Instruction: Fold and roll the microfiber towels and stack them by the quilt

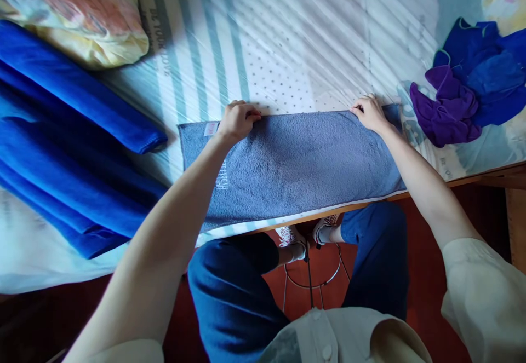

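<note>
both hands pinned to the far edge of a grey towel

i have a grey towel (296,160) lying flat as a long band across the near edge of the bed (287,40), its near side just short of the wooden bed frame (485,176). my left hand (238,120) is curled over the far edge near the left end, fingers (246,114) pressed together and bent down onto the cloth, just beside a small white label (211,128). my right hand (370,112) grips the same edge near the right end, fingers bunched and pinching the towel's rim. holding both ends of one edge keeps that line straight and the band taut between my hands, i judge.

to my left lie stacked blue towels (69,155), folded in long bands, and beyond them a patterned pillow (82,12). to my right, well apart, sits a crumpled heap of blue and purple cloths (468,84). the bed's cover is pale, striped and dotted. below the edge i see my dark blue trousers (234,292), white shoes, a metal stool ring (312,283), and a red floor (423,297).
</note>
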Available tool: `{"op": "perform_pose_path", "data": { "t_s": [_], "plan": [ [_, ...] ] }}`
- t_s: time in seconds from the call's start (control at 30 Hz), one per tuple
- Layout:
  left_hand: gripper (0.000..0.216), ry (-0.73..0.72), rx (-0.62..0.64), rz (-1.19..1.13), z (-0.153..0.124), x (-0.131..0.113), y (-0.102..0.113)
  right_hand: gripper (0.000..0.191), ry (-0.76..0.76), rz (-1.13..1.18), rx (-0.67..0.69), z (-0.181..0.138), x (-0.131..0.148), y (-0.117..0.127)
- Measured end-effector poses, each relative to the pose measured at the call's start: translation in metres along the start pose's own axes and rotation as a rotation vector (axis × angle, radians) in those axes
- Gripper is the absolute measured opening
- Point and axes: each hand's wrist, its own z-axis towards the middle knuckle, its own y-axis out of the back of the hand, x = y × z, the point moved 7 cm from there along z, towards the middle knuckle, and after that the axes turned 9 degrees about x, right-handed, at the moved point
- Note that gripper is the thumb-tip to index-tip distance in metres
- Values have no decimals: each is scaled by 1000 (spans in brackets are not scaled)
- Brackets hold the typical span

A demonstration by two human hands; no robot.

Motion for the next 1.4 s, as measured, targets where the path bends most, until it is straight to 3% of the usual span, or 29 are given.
{"op": "perform_pose_path", "data": {
  "t_s": [0.17,0.3,0.4,0.5,0.6,0.8,1.0,1.17,1.3,1.4],
  "plan": [
    [24,128,-135,-10,-20,-17,2,35,-53,-68,-118,-18,15,-10],
    [41,132,-232,36,-76,-31,14,51,-95,-87,-180,-61,23,-12],
    [56,119,-185,88,-123,-19,15,59,-108,-112,-93,-90,13,-15],
    [73,201,-128,104,-151,3,15,65,-132,-139,-24,-103,-8,-13],
    [85,294,-130,108,-155,15,22,67,-172,-155,-50,-99,-29,-6],
    [90,351,-107,88,-148,9,32,67,-261,-157,-108,-86,-60,7],
    [102,349,-100,69,-163,5,33,65,-308,-173,-62,-105,-74,21],
    [109,357,-117,28,-188,2,23,67,-274,-141,-108,-160,-47,20],
    [104,363,-107,13,-230,2,6,67,-316,-74,-118,-229,-27,1],
    [96,374,-54,6,-262,3,-5,64,-428,-24,-253,-283,-26,-7]
  ]
}}
